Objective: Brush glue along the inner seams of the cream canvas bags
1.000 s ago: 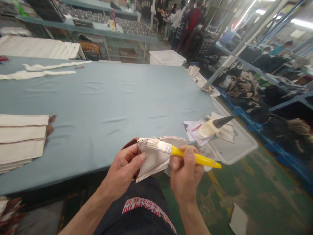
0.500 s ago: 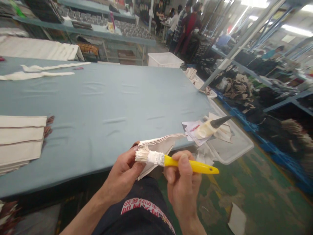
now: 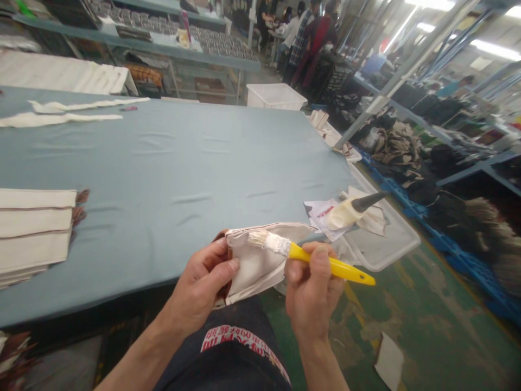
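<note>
My left hand (image 3: 203, 279) pinches the left end of a cream fabric piece (image 3: 252, 274) with brown edging, held just off the table's front edge. Between the fingers of my right hand (image 3: 315, 282) is the yellow handle of a paintbrush (image 3: 334, 267). Its pale bristles, caked with white stuff, lie over the upper part of the fabric piece and seem to touch it. At the table's right corner, a whitish container (image 3: 341, 216) with a dark, pointed end lies tilted on some papers (image 3: 319, 212).
Stacked cream pieces (image 3: 36, 231) lie on the blue-grey table (image 3: 183, 163) at left, with pale strips (image 3: 81, 117) farther back. A white bin (image 3: 277, 96) stands beyond the table. A translucent tray (image 3: 391, 255) is at right, beside a slanting metal post (image 3: 374, 106).
The brush has moved right, away from my left fingers, and its bristles now lie farther along the fabric. The fabric piece is turned so more of its pale face shows.
</note>
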The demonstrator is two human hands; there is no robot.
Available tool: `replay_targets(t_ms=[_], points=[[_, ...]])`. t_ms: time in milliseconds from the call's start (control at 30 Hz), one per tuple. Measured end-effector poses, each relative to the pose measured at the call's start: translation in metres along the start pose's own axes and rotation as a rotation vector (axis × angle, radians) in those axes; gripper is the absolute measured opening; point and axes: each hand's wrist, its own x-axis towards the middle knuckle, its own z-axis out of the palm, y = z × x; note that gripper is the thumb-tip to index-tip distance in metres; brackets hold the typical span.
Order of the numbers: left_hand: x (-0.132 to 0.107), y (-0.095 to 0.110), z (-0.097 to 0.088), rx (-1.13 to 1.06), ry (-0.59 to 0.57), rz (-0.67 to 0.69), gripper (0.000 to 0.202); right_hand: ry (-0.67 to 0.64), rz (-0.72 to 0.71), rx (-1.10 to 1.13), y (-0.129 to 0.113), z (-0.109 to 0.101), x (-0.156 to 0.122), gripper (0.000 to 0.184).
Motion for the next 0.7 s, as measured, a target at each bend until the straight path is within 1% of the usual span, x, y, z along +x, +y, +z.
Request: replay_targets(t_ms=[200,267,367,433,500,567,633,700], points=[[0.001,0.007,0.002,-0.041,0.085,-0.015,0.033,0.023,-0.052,-0.001,0.002,-0.002,0.006,0.035],[0.000,0.009,0.002,-0.037,0.110,-0.020,0.033,0.068,-0.110,-0.040,0.000,-0.007,0.010,0.033],[0.000,0.012,0.001,-0.020,0.109,-0.042,0.033,0.161,-0.241,-0.126,-0.003,-0.013,0.018,0.030],[0.000,0.013,0.000,-0.001,0.103,-0.054,0.034,0.169,-0.331,-0.203,-0.002,-0.012,0.024,0.029],[-0.001,0.016,0.000,0.014,0.088,-0.058,0.035,0.138,-0.428,-0.276,0.002,-0.007,0.031,0.028],[-0.002,0.019,0.002,0.026,0.062,-0.063,0.034,0.077,-0.518,-0.328,0.007,0.000,0.038,0.025],[-0.003,0.021,0.004,0.030,0.036,-0.069,0.033,-0.024,-0.575,-0.361,0.012,0.008,0.044,0.020],[-0.004,0.023,0.007,0.023,0.004,-0.067,0.032,-0.155,-0.571,-0.387,0.017,0.013,0.048,0.017]])
